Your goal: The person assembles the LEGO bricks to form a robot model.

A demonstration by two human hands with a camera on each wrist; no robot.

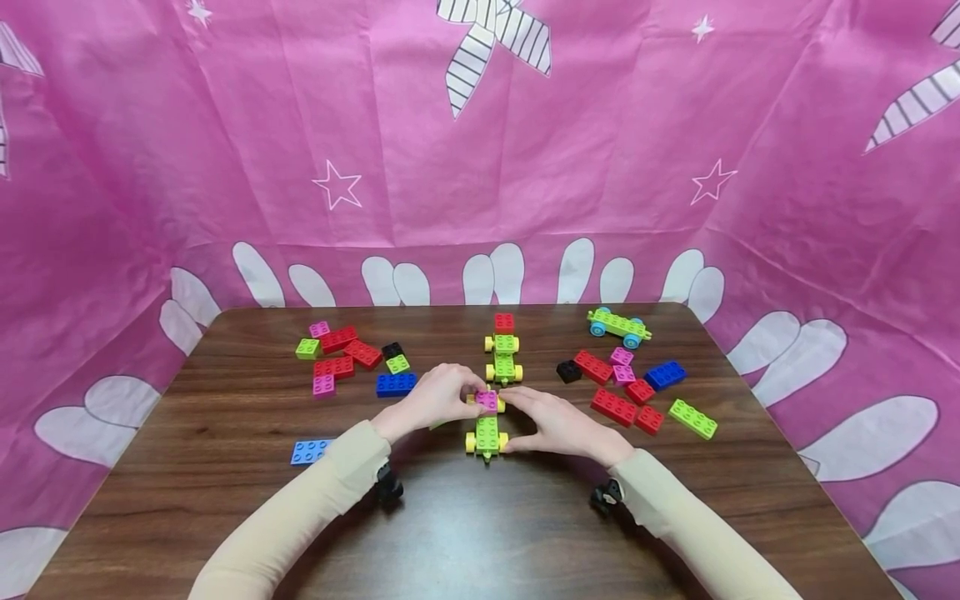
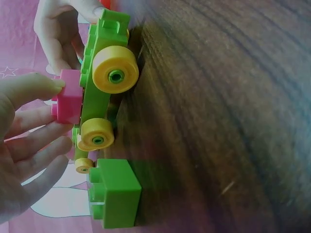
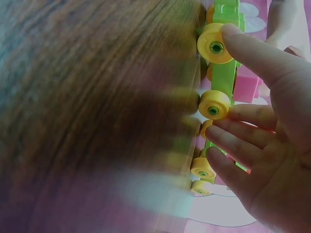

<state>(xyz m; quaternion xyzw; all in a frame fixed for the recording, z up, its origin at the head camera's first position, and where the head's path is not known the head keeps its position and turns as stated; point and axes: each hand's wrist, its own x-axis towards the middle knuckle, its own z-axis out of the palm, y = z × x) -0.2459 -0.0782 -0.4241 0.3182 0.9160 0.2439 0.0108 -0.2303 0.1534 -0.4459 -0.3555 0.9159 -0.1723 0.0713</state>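
Note:
My left hand (image 1: 442, 393) pinches a pink toy brick (image 2: 73, 99) between thumb and fingers, its studs turned up. The brick sits at the far end of a lime green wheeled base (image 1: 487, 435) with yellow wheels. Beside that base, my right hand (image 1: 558, 425) has its fingers extended. In the right wrist view its thumb touches the near wheel (image 3: 214, 46), and a fingertip meets the farther wheel (image 3: 213, 105). Straight ahead, a second green wheeled base (image 1: 505, 365) stands in line, with a red brick (image 1: 504, 322) at its far end.
A green brick (image 2: 120, 194) lies close by my left hand. Off left are loose red, pink, green, black and blue bricks, with a light blue brick (image 1: 311, 451) nearer me. More bricks lie right, below a green base with blue wheels (image 1: 618, 325).

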